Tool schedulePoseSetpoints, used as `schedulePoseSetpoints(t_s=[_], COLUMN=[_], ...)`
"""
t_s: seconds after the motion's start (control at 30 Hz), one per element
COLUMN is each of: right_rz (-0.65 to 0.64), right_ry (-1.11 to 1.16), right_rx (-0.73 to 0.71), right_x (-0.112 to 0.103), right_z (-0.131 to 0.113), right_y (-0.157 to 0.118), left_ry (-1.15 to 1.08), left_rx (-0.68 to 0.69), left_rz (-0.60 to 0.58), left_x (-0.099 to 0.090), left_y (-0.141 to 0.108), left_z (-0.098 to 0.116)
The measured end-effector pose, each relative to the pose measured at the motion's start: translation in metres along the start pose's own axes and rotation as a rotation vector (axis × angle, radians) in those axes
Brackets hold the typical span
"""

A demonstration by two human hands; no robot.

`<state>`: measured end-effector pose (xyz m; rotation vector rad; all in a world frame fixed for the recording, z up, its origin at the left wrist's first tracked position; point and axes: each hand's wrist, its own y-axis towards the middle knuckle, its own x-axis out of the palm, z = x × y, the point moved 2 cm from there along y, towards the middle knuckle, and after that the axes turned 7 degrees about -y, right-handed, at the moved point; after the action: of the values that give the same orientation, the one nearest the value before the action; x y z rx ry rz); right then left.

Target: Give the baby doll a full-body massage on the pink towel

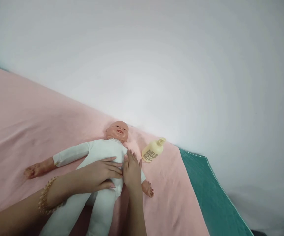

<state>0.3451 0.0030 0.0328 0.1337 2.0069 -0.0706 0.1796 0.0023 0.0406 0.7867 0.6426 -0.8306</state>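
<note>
A baby doll (107,150) with a white cloth body and a hard plastic head lies on its back, arms spread to both sides. My left hand (100,175), with a beaded bracelet at the wrist, rests on the doll's belly, fingers spread and pointing right. Along the doll's side, on the right of the picture, lies my right hand (132,167), its fingers stretched out toward the doll's shoulder and covering part of its arm. Neither hand grasps anything. A pale yellow pump bottle (153,150) stands just beyond my right hand.
A pink cloth (171,190) lies under the doll and the bottle, with some wrinkles at the left. Green fabric (213,193) shows past its right edge. A plain white wall (142,59) rises behind.
</note>
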Motion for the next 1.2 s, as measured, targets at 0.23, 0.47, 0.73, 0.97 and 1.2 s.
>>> schedulePoseSetpoints(t_s=[0.23,0.47,0.73,0.97,1.2], right_rz=[0.021,0.022,0.052,-0.109,-0.286], right_ry=[0.043,0.061,0.122,0.227,0.163], right_rx=[0.016,-0.001,-0.083,-0.473,-0.66], right_x=[0.001,0.0,-0.004,-0.024,-0.016], right_z=[0.001,0.0,-0.007,-0.043,-0.07], right_y=[0.001,0.0,-0.003,-0.027,-0.047], left_ry=[0.137,0.232,0.277,0.395,0.503], left_rx=[-0.121,-0.202,-0.387,-0.497,-0.503], left_rz=[0.083,0.269,0.503,0.491,0.428], left_x=[0.001,0.006,0.0,-0.008,-0.015], left_y=[0.001,-0.004,-0.003,-0.009,-0.023], left_z=[-0.037,-0.049,-0.051,-0.065,-0.086])
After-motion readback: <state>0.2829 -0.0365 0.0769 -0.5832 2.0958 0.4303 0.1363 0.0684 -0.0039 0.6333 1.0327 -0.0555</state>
